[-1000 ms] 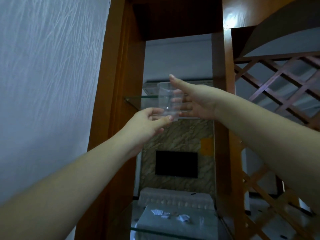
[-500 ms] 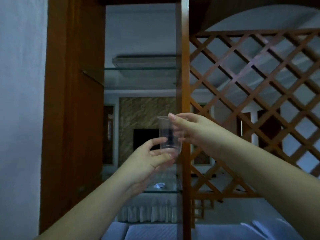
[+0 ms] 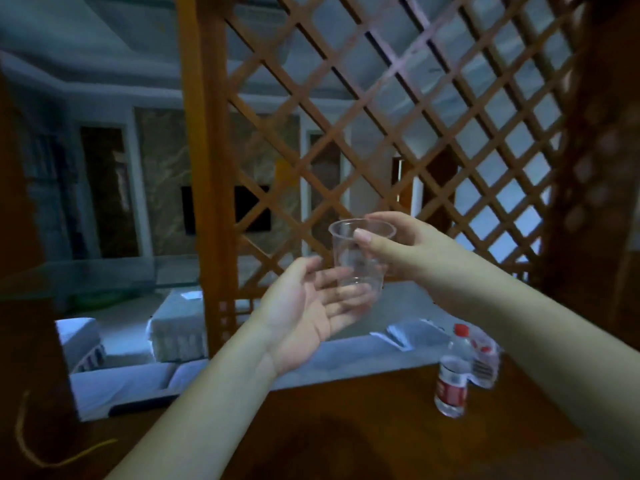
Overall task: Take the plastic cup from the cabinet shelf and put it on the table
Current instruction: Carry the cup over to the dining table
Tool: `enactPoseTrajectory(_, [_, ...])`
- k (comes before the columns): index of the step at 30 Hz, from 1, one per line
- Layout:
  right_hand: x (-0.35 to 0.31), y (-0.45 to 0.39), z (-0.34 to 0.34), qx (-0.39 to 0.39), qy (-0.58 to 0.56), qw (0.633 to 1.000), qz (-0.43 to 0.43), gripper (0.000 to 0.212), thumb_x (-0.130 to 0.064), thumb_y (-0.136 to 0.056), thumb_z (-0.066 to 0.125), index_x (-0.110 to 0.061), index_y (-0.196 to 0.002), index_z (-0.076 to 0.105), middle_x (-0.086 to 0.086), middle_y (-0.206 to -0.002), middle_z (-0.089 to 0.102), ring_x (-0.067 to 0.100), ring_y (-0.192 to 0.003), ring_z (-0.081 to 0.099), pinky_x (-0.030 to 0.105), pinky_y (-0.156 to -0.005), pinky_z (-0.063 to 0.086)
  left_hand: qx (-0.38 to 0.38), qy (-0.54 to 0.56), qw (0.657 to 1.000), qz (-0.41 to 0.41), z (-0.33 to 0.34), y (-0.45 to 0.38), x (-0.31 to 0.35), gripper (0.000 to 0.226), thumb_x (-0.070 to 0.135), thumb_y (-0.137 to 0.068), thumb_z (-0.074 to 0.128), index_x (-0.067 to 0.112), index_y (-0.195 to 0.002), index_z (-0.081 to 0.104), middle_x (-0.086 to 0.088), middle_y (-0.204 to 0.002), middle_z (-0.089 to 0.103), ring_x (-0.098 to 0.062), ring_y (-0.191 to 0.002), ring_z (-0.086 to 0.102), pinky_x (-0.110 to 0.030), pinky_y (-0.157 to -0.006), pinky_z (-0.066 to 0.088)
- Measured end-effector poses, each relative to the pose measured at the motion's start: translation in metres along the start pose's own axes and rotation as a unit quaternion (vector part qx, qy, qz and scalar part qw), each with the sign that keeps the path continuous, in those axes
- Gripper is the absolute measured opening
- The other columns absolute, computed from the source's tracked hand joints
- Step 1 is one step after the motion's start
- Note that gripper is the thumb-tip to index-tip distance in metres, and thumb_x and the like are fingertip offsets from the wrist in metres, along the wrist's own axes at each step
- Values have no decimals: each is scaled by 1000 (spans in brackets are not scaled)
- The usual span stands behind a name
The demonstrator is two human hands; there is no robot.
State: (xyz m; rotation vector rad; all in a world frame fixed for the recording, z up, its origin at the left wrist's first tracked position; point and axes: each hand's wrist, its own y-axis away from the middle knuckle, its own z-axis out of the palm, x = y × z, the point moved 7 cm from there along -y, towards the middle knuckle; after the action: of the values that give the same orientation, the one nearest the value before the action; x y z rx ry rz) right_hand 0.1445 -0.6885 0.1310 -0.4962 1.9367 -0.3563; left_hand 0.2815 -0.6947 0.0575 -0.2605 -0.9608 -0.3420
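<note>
Lowered plastic cup: right hand pinches rim; left hand spread.

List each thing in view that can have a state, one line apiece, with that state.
plastic cup: upright, empty, held in the air, not yet on the table.
right hand: grip closed on the cup near its rim.
left hand: open, palm up, under the cup's base.
water bottle: upright on the wooden table, red cap on.
television: screen dark.
</note>
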Motion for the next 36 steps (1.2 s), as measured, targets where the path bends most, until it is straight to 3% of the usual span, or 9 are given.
enactPoseTrajectory(4, [35, 34, -51, 35, 25, 999, 31, 82, -75, -62, 68, -36, -131, 49, -15, -116, 62, 3, -106, 61, 35, -96, 49, -22, -3, 999, -47, 36, -23, -49, 51, 40, -99, 35, 0, -123, 55, -33, -113, 66, -40, -103, 66, -45, -84, 57])
enactPoseTrajectory(11, [85, 84, -112, 88, 45, 993, 71, 77, -67, -68, 69, -37, -134, 47, -15, -116, 63, -2, -102, 62, 24, -85, 49, -45, -8, 993, -111, 78, -60, -130, 54, 50, -94, 44, 5, -121, 57, -26, -112, 69, -36, -99, 69, -42, -82, 59])
enactPoseTrajectory(19, [134, 120, -155, 151, 107, 973, 136, 74, -70, -66, 69, -45, -131, 45, -19, -116, 62, -8, -101, 60, 13, -74, 51, -129, 8, 971, -203, 112, -108, -205, 54, 48, -90, 52, 1, -115, 64, -24, -107, 71, -34, -97, 70, -39, -76, 61])
enactPoseTrajectory(21, [143, 132, -168, 184, 124, 962, 158, 72, -69, -66, 70, -46, -130, 45, -19, -117, 62, -7, -102, 60, 14, -78, 52, -160, 7, 961, -224, 125, -118, -224, 52, 46, -90, 55, 1, -112, 66, -25, -110, 70, -35, -101, 69, -39, -74, 61])
enactPoseTrajectory(24, [154, 157, -190, 238, 140, 942, 189, 71, -71, -65, 70, -47, -127, 46, -21, -122, 60, -3, -111, 57, 29, -95, 49, -199, -11, 946, -255, 147, -130, -253, 47, 42, -91, 54, 2, -114, 65, -24, -109, 71, -33, -101, 69, -38, -72, 61])
enactPoseTrajectory(26, [157, 177, -202, 275, 144, 927, 210, 75, -73, -61, 70, -46, -128, 47, -20, -121, 60, -3, -111, 56, 31, -97, 48, -231, -26, 933, -276, 165, -132, -273, 47, 41, -91, 55, 2, -117, 63, -23, -108, 71, -32, -100, 69, -36, -69, 60])
enactPoseTrajectory(30, [152, 224, -223, 329, 155, 897, 250, 79, -70, -62, 70, -39, -131, 46, -17, -118, 61, -5, -102, 59, 26, -88, 52, -293, -56, 898, -323, 207, -121, -311, 48, 43, -87, 57, 5, -117, 63, -20, -107, 73, -31, -98, 70, -38, -73, 61])
enactPoseTrajectory(36, [119, 314, -260, 417, 172, 842, 296, 81, -66, -61, 66, -38, -134, 44, -14, -118, 58, 1, -102, 61, 12, -70, 50, -349, -70, 844, -401, 286, -73, -367, 43, 40, -85, 61, 4, -108, 65, -19, -99, 75, -33, -88, 73, -38, -63, 61])
